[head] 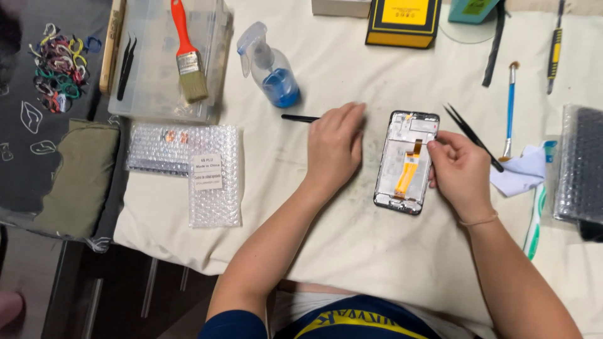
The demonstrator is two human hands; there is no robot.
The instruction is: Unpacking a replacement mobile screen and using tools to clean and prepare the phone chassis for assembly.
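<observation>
Opened phone frame [406, 162], orange flex cable exposed, flat between hands; black tweezers [472, 136] in right hand [460, 171].

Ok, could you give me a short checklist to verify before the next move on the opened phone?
1. Opened black phone frame with orange flex cable lies flat on the cream cloth: ok.
2. Right hand grips the black tweezers: ok.
3. Left hand steadies the frame: not ok, it rests beside it.
4. Blue spray bottle stands apart from the frame: ok.
5. Flex cable seated: cannot tell.
</observation>
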